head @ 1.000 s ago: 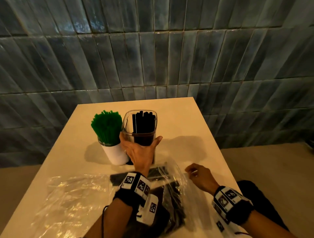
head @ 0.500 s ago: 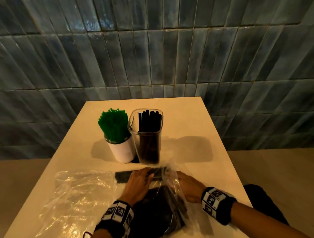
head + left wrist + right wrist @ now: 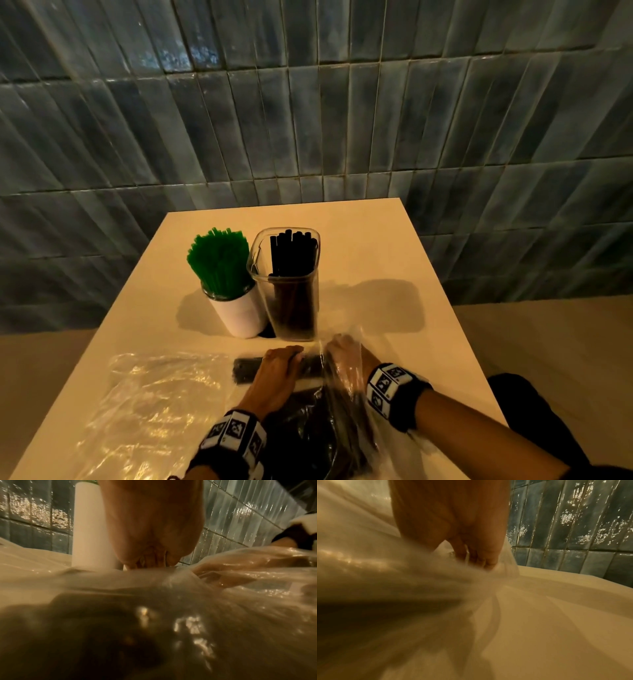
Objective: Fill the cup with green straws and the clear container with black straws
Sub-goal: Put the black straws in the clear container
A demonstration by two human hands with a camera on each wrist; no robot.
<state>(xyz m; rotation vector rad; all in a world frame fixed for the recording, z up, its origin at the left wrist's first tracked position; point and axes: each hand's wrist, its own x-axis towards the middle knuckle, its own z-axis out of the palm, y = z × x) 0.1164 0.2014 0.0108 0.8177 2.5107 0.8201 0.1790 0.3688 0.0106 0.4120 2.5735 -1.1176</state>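
A white cup [image 3: 241, 315] packed with green straws [image 3: 219, 263] stands mid-table, touching the clear container [image 3: 291, 308] that holds black straws [image 3: 294, 253]. In front of them lies a bundle of black straws [image 3: 245, 370] sticking out of a clear plastic bag [image 3: 342, 394]. My left hand [image 3: 277, 373] curls its fingers over that bundle. My right hand [image 3: 346, 356] grips the bag's mouth, its fingers [image 3: 481, 559] bunching the film. The cup [image 3: 89, 531] rises behind my left hand [image 3: 150, 555] in the left wrist view.
An empty clear plastic bag [image 3: 147, 404] lies flat on the near left of the cream table [image 3: 376, 260]. A dark tiled wall [image 3: 308, 120] stands just behind the table's far edge. The table's right edge runs close to my right forearm.
My left hand let go of the clear container and dropped back onto the straw bundle, curling over it. My right hand moved forward and took hold of the bag's mouth.
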